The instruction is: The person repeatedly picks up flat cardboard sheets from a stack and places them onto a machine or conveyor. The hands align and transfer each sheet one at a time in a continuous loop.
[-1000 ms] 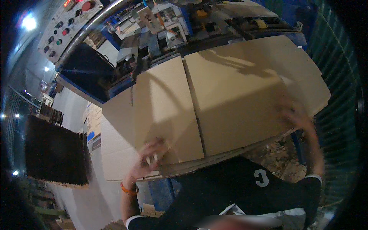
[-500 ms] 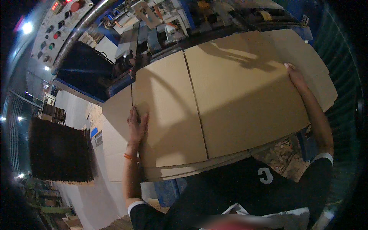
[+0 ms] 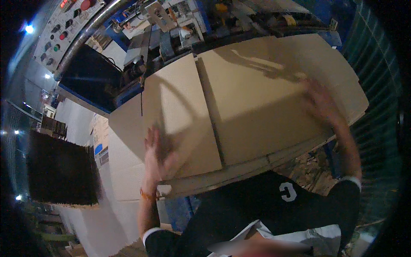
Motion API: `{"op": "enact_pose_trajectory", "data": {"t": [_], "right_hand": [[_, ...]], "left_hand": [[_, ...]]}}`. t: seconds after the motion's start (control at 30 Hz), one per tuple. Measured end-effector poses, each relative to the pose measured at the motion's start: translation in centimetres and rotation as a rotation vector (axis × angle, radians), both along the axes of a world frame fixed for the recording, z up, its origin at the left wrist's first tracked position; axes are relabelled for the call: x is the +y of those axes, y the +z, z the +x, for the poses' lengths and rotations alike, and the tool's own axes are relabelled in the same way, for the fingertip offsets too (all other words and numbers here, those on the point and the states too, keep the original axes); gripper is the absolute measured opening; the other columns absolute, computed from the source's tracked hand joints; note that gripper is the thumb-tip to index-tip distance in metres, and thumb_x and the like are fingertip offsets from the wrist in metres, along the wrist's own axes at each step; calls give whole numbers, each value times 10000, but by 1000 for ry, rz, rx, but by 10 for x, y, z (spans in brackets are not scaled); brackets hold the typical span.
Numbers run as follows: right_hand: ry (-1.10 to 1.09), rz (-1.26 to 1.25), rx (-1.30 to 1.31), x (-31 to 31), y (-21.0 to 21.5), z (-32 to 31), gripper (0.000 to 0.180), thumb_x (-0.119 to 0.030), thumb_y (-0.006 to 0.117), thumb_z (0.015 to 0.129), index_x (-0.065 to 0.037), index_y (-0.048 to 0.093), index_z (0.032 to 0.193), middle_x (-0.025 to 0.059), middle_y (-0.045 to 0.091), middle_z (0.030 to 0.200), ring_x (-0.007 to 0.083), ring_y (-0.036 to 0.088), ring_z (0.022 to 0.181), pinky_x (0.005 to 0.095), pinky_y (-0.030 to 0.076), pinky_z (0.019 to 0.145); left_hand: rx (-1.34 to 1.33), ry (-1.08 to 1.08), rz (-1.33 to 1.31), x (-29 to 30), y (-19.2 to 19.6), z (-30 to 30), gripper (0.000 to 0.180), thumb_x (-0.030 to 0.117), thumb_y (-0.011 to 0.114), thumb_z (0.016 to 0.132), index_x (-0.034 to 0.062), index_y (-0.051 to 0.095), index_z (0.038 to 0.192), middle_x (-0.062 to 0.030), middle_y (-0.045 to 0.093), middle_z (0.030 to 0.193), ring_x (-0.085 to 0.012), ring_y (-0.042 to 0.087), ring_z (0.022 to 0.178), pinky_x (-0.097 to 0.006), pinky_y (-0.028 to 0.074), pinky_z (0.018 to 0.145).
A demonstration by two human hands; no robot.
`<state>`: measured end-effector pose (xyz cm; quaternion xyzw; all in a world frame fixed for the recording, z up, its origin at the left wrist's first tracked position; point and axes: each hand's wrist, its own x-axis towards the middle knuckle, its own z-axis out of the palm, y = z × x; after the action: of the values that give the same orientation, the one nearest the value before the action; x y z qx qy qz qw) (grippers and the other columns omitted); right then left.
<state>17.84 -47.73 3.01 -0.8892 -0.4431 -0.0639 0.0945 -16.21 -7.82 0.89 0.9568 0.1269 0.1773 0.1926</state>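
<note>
A flat sheet of brown cardboard (image 3: 252,115) lies on top of a stack of similar sheets (image 3: 239,175) in front of me, against the machine's edge. A dark slot divides its narrower left panel (image 3: 182,107) from the wide part. My left hand (image 3: 155,156), with an orange band at the wrist, is at the left panel's outer edge, fingers spread. Over the right part of the sheet is my right hand (image 3: 319,103), smeared by motion, its fingers looking stretched out and apart. Neither hand visibly grips anything.
Beyond the cardboard stands a machine with metal rails and rollers (image 3: 171,47). A control panel (image 3: 64,32) with knobs and buttons is at upper left, beside a metal bar (image 3: 87,36). A dark stack (image 3: 62,169) stands on the left floor; green ribbed sheeting (image 3: 376,103) hangs right.
My right hand has come off the right edge and moved inward over the sheet. My left hand's fingers have spread. The top sheet has shifted toward the machine, baring more of the stack's near edge.
</note>
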Motion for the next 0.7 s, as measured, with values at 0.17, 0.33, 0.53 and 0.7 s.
{"op": "enact_pose_trajectory", "data": {"t": [0.17, 0.33, 0.53, 0.7], "right_hand": [[94, -179, 161, -31, -12, -48, 829, -492, 721, 596, -85, 483, 1278, 131, 322, 1427, 336, 229, 1343, 502, 107, 1099], [170, -57, 98, -2, -22, -4, 825, -491, 740, 558, -130, 510, 1263, 107, 338, 1423, 323, 249, 1337, 490, 128, 1100], [207, -72, 40, 49, -27, 62, 657, -396, 691, 695, -157, 502, 1277, 102, 342, 1422, 327, 289, 1312, 468, 213, 1074], [51, 25, 243, 100, -37, 117, 515, -240, 571, 826, -158, 446, 1319, 114, 352, 1409, 340, 288, 1305, 438, 273, 1051]], "left_hand": [[151, -34, 263, -61, 3, -15, 984, 378, 768, 620, 49, 255, 1393, -183, 253, 1444, -370, 220, 1338, -539, 175, 1069], [39, -95, 317, -29, 7, 15, 873, 203, 735, 641, 49, 289, 1376, -164, 325, 1408, -342, 316, 1295, -507, 247, 1058], [-87, -66, 357, 23, -10, 79, 728, 173, 657, 741, 60, 313, 1373, -174, 410, 1336, -325, 393, 1240, -402, 362, 1005], [-113, 60, 428, 63, -19, 154, 700, 267, 628, 793, 45, 300, 1370, -151, 454, 1292, -304, 433, 1197, -438, 310, 1035]]}}
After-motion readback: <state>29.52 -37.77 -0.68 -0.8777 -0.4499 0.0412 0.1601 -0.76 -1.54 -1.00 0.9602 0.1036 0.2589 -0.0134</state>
